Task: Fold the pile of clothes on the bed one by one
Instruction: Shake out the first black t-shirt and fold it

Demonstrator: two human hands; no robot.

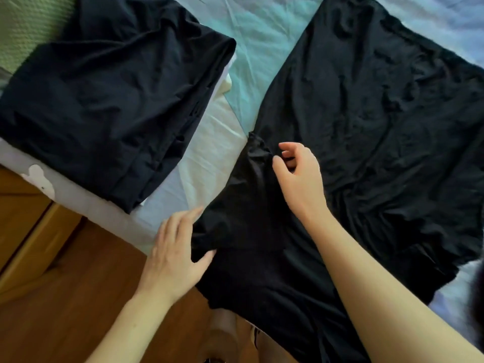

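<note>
A large black garment lies spread across the bed, its near part hanging over the bed's edge. My right hand hovers over its left side with fingers loosely curled; thumb and forefinger are close to a raised fold of the cloth, and whether they pinch it is unclear. My left hand lies flat with straight fingers on the garment's left edge at the bed's rim. A folded black garment rests on the bed at the left.
The bed has a pale blue and cream sheet. A green textured cover shows at the top left. Wooden floor lies below the bed's edge at the lower left.
</note>
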